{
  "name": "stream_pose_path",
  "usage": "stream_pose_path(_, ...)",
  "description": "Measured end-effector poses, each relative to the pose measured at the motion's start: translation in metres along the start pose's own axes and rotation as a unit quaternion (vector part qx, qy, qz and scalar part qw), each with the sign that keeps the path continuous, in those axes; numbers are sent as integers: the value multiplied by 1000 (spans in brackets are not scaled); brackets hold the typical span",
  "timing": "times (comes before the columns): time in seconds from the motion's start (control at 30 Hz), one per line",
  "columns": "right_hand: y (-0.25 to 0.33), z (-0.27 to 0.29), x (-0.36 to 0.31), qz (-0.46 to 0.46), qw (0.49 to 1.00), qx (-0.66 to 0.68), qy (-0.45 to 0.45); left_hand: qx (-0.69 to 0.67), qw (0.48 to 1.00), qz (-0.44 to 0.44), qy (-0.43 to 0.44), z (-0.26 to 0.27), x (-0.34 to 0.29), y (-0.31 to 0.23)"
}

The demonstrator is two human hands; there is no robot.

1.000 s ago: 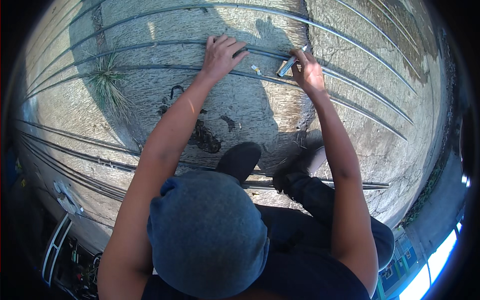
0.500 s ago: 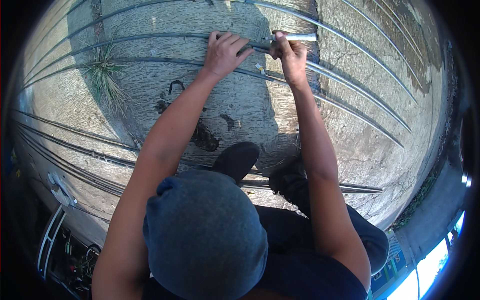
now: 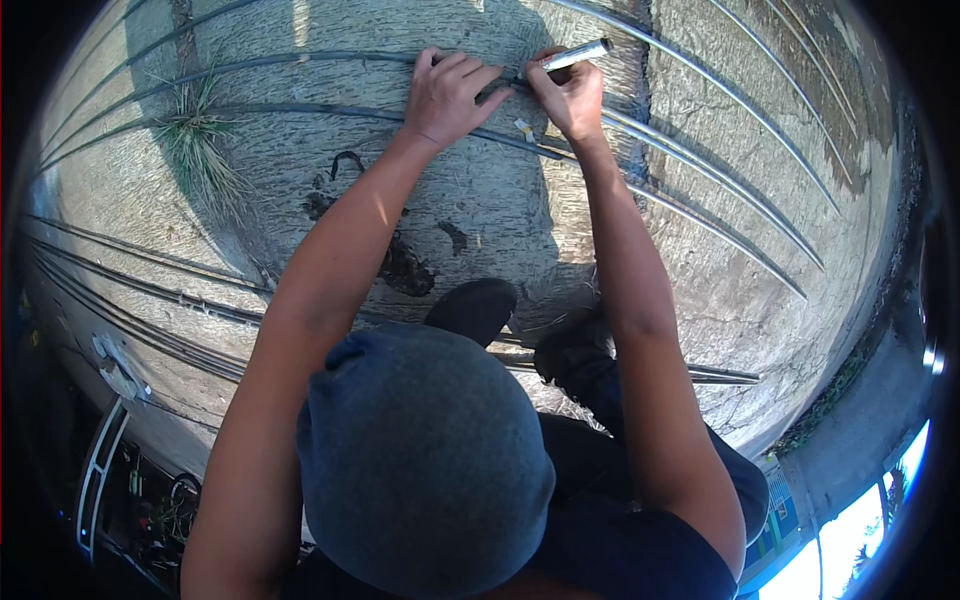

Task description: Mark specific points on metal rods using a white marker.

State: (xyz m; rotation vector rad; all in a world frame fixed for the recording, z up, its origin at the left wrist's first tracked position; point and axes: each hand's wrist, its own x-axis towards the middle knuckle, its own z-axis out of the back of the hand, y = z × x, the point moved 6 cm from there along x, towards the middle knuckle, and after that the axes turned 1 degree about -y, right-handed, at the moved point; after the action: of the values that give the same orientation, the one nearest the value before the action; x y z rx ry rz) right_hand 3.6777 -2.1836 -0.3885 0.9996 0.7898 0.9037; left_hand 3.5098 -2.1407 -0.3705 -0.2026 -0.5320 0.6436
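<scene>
My left hand (image 3: pixel 452 97) lies over a long, thin metal rod (image 3: pixel 330 55) on the rough concrete, its fingers curled over the rod and its thumb stretched toward the right. Just right of it, my right hand (image 3: pixel 570 100) grips a whitish marker (image 3: pixel 578 55) like a pen. The marker slants up and right, and its lower end is hidden in the fingers close to the rod. A second rod (image 3: pixel 350 110) runs nearer to me, below both hands. On the ground between the arms sits a small yellow-and-white scrap (image 3: pixel 524 128).
More rods (image 3: pixel 700 75) stretch across the concrete at the upper right. Another bundle of rods (image 3: pixel 150 290) lies near my feet. A grass tuft (image 3: pixel 205 150) grows at left. My dark shoe (image 3: pixel 475 310) stands on the ground, and a metal frame (image 3: pixel 100 470) shows at lower left.
The marker has tipped from nearly level to a slant with its outer end raised. My right hand has shifted slightly left and turned into a writing grip. My left hand stays over the rod.
</scene>
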Motion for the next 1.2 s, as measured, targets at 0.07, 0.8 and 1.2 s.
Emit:
stream_pose_path(0.07,0,0,-1,6,1000,-13,6,-3,1000,4,6,-1,-1,1)
stream_pose_path(0.8,-2,-2,1,18,999,-27,12,6,1000,3,5,-2,-1,0)
stream_pose_path(1.2,-6,-2,1,34,999,2,0,10,1000,5,4,-2,-2,0)
